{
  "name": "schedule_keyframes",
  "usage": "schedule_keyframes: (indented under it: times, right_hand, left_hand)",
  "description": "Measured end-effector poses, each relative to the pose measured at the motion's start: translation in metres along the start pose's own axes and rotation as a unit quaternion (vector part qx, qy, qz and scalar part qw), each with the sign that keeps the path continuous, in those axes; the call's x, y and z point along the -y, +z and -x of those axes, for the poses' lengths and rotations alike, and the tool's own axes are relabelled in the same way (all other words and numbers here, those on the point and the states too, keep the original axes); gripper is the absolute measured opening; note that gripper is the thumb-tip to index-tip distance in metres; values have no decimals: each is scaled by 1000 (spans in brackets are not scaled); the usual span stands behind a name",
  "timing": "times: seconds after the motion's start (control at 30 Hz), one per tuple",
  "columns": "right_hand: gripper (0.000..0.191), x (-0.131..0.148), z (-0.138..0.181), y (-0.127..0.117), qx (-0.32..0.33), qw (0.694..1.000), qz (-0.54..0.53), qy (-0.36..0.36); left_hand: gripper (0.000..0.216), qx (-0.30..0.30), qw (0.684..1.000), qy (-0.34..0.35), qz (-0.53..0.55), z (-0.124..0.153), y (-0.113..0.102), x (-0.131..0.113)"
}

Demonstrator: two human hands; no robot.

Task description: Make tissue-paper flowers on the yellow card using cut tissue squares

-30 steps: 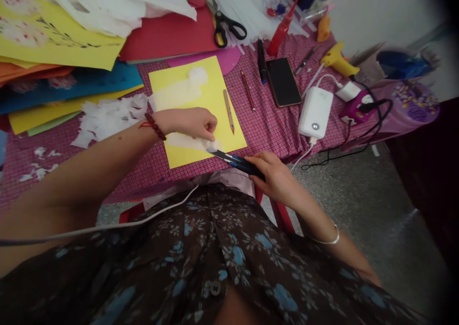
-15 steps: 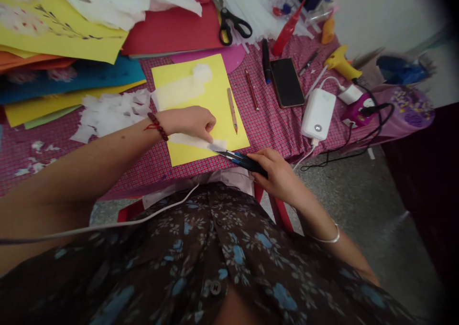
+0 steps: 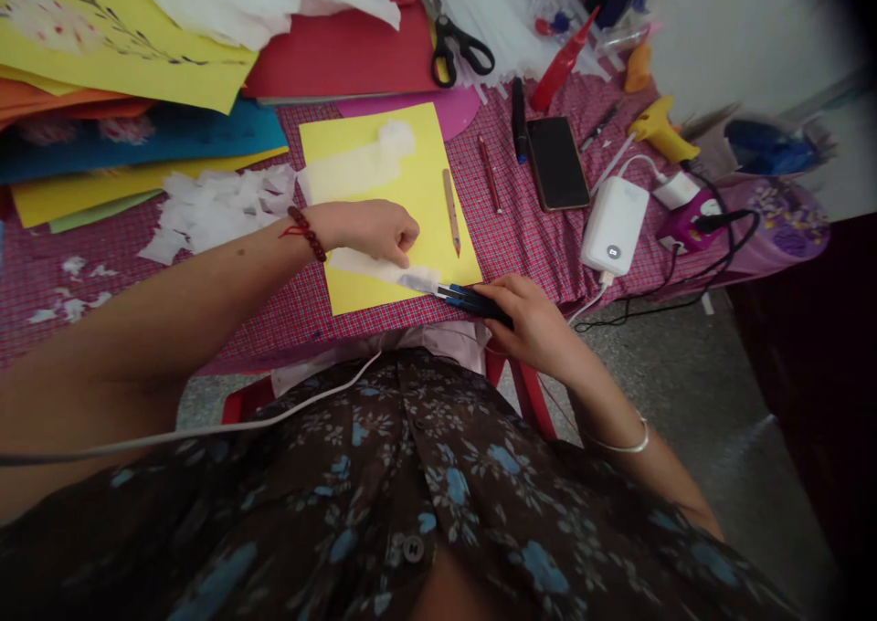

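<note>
Our left hand pinches a white strip on the yellow sheet; our right hand grips scissors at its end. A heap of scraps looks done; this strip seems left.

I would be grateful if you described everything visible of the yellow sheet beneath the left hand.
The yellow sheet looks like rectangular craft paper, flat and slightly skewed on the checked tablecloth, near its front edge. Its far edge overlaps a pink sheet. A brown pencil rests along its right side, and a white strip lies across its upper part. The left hand and a lower strip hide some of it; whether the hand touches it is unclear.
</note>
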State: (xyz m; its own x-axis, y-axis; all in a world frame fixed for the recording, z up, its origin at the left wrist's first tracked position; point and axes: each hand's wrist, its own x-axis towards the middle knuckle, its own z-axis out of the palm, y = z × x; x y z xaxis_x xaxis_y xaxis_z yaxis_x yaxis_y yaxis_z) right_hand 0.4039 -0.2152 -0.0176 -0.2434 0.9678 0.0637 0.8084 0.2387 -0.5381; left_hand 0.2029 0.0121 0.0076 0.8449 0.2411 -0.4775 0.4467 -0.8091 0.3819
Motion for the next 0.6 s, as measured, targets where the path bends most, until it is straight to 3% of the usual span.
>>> schedule_keyframes:
  times: [0.6]
  right_hand:
    - [47,1,-16,10,-2,1000,7,-16]
  left_hand:
    - [23,0,999,-33,-12,-1,1,-3]
